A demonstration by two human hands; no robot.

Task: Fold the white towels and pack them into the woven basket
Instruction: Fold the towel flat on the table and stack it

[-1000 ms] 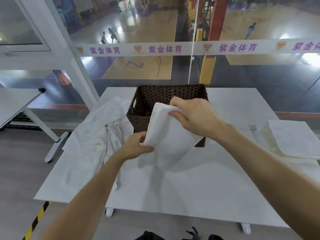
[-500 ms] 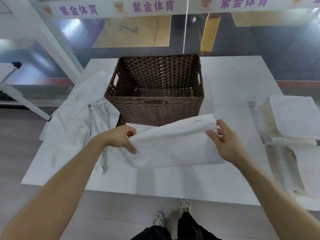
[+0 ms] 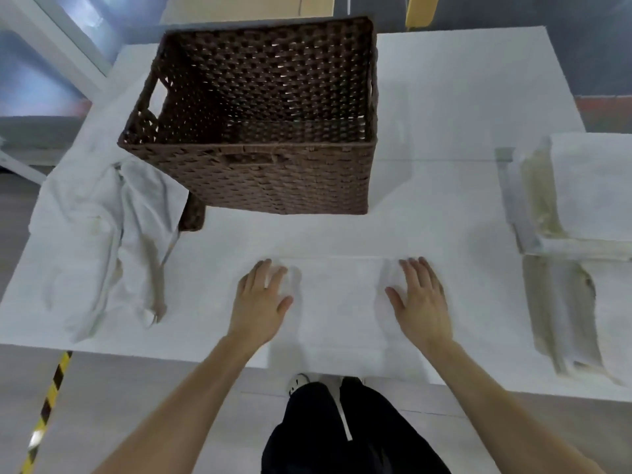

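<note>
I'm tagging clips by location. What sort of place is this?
Probably an indoor facility or workspace rather than a home: a plain white table, yellow-and-black hazard tape on the floor, and folded towels stacked near a woven basket. Exactly what kind of facility I cannot tell.

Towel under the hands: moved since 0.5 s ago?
Yes. The towel came down, away from the basket, flat on the table by its near edge.
</note>
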